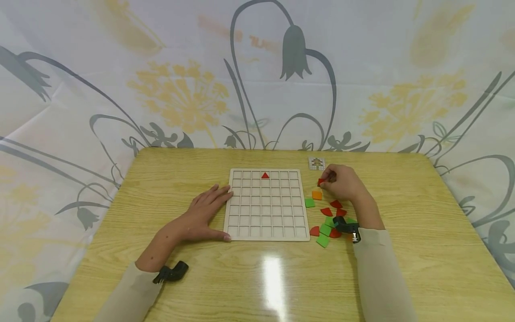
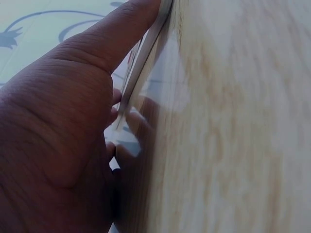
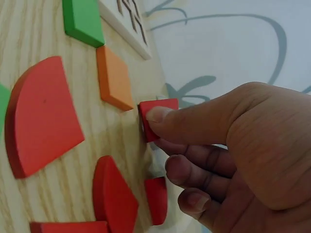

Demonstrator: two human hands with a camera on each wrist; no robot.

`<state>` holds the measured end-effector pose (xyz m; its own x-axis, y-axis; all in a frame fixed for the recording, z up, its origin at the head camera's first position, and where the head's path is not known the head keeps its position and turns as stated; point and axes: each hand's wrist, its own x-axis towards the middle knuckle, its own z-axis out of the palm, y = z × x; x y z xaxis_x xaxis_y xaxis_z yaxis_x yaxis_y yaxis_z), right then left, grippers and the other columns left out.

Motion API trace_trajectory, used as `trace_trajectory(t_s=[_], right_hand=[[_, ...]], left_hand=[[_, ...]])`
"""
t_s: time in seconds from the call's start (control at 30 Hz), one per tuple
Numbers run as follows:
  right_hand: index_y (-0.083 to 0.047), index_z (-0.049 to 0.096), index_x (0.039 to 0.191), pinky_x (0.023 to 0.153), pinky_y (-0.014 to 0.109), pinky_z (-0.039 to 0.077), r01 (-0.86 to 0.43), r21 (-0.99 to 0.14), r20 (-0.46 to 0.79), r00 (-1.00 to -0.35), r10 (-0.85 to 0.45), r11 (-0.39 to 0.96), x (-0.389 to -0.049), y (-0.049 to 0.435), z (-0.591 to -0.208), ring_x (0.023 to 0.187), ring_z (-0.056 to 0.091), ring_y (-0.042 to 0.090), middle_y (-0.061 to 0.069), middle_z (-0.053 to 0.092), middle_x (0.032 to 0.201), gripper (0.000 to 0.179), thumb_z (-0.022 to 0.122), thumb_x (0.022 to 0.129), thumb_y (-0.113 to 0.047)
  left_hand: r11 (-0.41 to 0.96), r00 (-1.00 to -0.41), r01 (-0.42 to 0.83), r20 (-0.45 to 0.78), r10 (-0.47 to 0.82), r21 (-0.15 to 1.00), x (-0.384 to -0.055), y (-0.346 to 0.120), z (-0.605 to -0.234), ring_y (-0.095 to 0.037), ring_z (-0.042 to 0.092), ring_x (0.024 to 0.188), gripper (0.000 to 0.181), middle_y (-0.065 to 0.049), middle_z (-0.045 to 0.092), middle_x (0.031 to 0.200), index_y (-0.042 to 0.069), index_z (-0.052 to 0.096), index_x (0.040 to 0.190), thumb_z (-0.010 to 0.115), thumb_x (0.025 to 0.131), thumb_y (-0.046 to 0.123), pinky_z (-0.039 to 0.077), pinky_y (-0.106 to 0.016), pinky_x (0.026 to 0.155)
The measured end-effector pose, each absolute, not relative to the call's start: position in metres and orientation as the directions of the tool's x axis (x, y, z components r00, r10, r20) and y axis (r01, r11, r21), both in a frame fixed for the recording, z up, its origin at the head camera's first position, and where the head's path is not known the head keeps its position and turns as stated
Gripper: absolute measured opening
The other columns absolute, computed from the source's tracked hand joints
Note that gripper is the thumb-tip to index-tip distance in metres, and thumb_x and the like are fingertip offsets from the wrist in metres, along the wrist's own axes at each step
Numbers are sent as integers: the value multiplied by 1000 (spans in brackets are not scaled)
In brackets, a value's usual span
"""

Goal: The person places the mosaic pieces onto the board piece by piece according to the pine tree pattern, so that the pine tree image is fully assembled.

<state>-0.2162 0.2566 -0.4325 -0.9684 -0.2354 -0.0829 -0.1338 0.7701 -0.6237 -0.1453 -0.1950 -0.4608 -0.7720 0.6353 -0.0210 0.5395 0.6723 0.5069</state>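
My left hand [image 1: 205, 217] lies along the left edge of a pale wooden grid board [image 1: 266, 210], fingers spread, with fingertips and thumb at its rim. In the left wrist view, the thumb [image 2: 121, 34] reaches the board's edge. One red triangle tile [image 1: 265, 175] sits in the board's top row. To the right of the board, my right hand [image 1: 342, 182] pinches a small red tile [image 3: 165, 106] between thumb and fingers, close over the table. An orange square tile [image 1: 317, 195] and a green square tile [image 1: 309, 203] lie near that hand.
Red quarter-round tiles [image 1: 327, 212] and several green squares [image 1: 322, 241] are scattered right of the board, partly under the right wrist's camera [image 1: 345, 225]. A small printed pattern card [image 1: 316, 163] lies by the board's upper right corner. A flower-patterned curtain [image 1: 257, 89] hangs behind the table.
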Motion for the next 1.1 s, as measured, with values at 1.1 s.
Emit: trace_trajectory(t_s=[1.1], right_hand=[[-1, 74, 115, 71, 32, 55, -139, -759, -44, -964, -263, 636, -218, 221, -431, 85, 64, 27, 16, 70, 105, 15, 69, 103, -9]], left_hand=[[679, -781, 522, -31, 624, 516, -145, -193, -461, -36, 1, 165, 117, 1, 13, 179, 20, 25, 171, 84, 81, 65, 11, -67, 125]])
